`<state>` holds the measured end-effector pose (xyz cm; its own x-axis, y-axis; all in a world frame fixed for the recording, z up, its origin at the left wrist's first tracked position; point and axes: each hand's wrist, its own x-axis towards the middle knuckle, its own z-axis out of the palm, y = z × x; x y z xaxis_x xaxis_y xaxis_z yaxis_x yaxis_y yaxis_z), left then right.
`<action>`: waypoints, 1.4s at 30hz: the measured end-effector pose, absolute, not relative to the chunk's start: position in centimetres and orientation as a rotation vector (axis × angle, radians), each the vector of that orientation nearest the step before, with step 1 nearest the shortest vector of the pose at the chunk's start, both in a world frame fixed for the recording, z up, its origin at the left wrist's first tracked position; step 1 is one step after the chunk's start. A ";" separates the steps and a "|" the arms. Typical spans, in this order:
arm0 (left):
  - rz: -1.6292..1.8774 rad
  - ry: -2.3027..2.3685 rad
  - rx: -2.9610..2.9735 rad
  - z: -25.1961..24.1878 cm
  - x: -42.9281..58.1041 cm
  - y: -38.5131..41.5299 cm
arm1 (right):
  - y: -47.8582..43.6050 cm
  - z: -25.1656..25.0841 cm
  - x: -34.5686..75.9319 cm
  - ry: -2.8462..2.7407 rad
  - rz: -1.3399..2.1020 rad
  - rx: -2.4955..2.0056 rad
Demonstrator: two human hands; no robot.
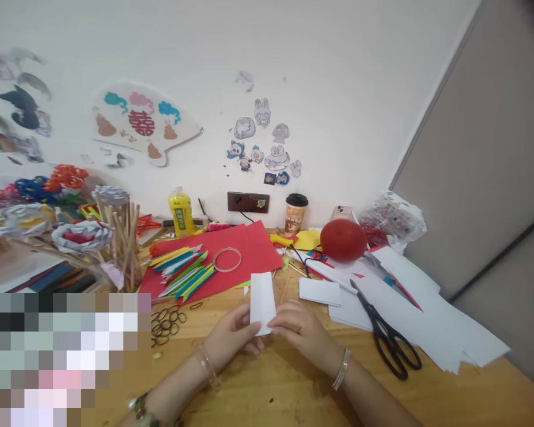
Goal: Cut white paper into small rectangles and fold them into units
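A folded strip of white paper [262, 299] stands up between my two hands over the front of the wooden table. My left hand [235, 332] grips its lower left side, the thumb flat on the front and the other fingers behind. At the lower right edge, my right hand [296, 329] pinches the same paper with thumb and fingertips. Just right of my hands lies a small stack of white paper [319, 292]. Black-handled scissors [382, 332] rest farther right, partly on larger white sheets [427, 320].
Red sheets [262, 243] carry several rolled paper strips [187, 276] and a clear ring [227, 260]. Behind stand a yellow bottle [181, 212] and a lidded cup [296, 213]. A red balloon [343, 240] sits right of them. Rubber bands [165, 323] lie left of my hands.
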<state>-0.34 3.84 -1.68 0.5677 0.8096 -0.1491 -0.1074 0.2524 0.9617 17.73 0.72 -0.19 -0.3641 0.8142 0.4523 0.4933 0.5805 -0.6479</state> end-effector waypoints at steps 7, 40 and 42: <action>0.757 0.702 1.208 -1.6 0.4 3.2 | 0.8 -0.9 17.1 -1.649 0.951 -1.139; 0.739 0.780 1.114 -0.8 0.8 2.8 | 0.2 -0.6 15.8 -1.342 1.093 -1.239; 0.744 0.796 1.117 -0.9 0.8 2.7 | 0.3 -0.6 16.2 -1.360 1.139 -1.212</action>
